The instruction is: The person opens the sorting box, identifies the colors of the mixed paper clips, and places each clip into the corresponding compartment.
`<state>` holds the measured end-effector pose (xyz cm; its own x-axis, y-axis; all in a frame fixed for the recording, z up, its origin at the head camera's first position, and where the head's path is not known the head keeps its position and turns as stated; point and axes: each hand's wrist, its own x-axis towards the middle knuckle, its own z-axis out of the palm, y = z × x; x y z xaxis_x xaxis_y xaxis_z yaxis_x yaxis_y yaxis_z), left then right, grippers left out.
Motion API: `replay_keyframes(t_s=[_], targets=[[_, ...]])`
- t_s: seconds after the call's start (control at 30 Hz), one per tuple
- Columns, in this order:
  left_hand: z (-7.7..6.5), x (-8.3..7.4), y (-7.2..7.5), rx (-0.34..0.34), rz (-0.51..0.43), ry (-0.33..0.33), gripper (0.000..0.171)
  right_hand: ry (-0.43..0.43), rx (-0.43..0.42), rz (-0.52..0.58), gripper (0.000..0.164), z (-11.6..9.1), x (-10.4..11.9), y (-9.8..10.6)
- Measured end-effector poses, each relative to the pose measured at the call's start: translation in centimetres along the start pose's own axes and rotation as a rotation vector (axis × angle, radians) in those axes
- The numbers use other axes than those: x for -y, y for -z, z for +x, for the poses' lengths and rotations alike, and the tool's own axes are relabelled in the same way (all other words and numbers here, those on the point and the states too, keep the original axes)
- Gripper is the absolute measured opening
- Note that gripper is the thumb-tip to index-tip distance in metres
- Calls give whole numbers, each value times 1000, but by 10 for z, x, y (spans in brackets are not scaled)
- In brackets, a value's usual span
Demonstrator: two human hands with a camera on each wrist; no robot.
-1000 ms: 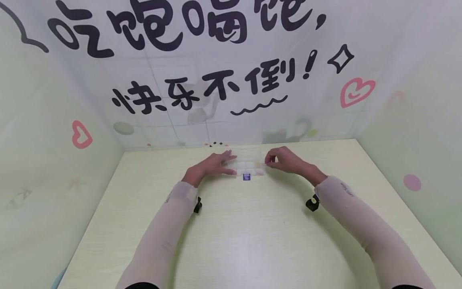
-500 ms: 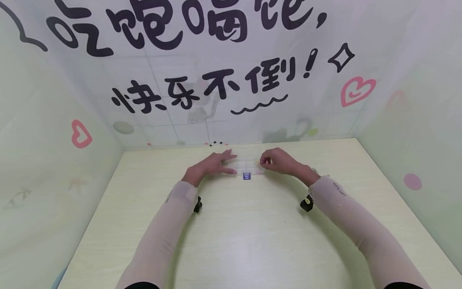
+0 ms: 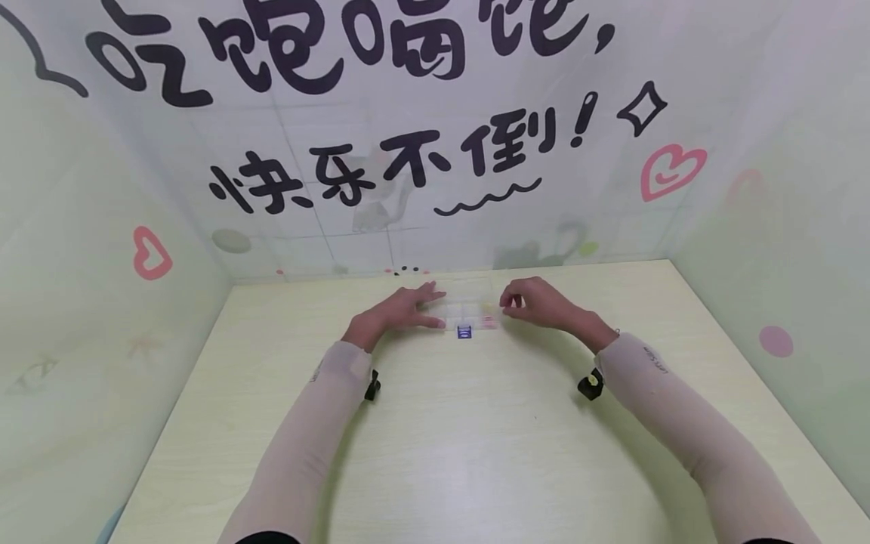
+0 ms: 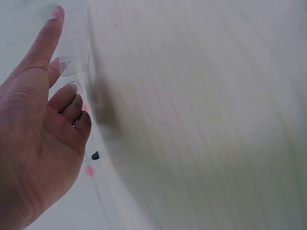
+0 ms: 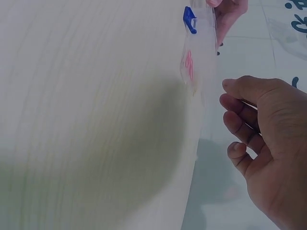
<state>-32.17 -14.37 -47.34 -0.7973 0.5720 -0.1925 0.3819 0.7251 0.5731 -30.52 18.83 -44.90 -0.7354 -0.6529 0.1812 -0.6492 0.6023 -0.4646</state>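
A clear plastic box with divided compartments sits near the table's back edge, its transparent lid lying back behind it. On its front is a blue latch. Small pink looped pieces, shaped like paper clips, lie in the right-end compartment. My left hand steadies the left end, thumb straight along the front and index finger stretched toward the lid side. Just off the right end hovers my right hand; in the right wrist view its fingers are loosely bent, thumb apart from them, with nothing visible between.
The pale wooden table meets a printed wall sheet right behind the box. More sheeting rises along the left and right sides. Black wrist cameras hang under both sleeves.
My right hand pinched a thin small piece beside the box, moved left over the right-end compartment, then drew back right without it. Pink shows more clearly there. My left hand stays put.
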Motion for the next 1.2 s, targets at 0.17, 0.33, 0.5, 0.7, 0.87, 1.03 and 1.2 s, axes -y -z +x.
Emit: replay_keyframes(t_s=[0.17,0.33,0.5,0.7,0.87,1.03,1.2], targets=[[1,0,0,-4,9,-9,82,-14,-3,-1,9,-15,-2,10],[1,0,1,-8,11,-6,81,-8,-5,-9,10,-28,-7,16],[1,1,0,-6,6,1,81,-6,2,-31,10,-40,-12,21],[1,1,0,-3,9,-4,82,-22,11,-35,11,-56,-16,28],[1,0,0,4,3,-4,82,-49,25,-37,11,-69,-22,33],[2,1,0,11,3,-4,82,-49,21,-40,10,-82,-30,38],[2,1,0,12,3,-3,83,-68,6,-20,9,-94,-35,41]])
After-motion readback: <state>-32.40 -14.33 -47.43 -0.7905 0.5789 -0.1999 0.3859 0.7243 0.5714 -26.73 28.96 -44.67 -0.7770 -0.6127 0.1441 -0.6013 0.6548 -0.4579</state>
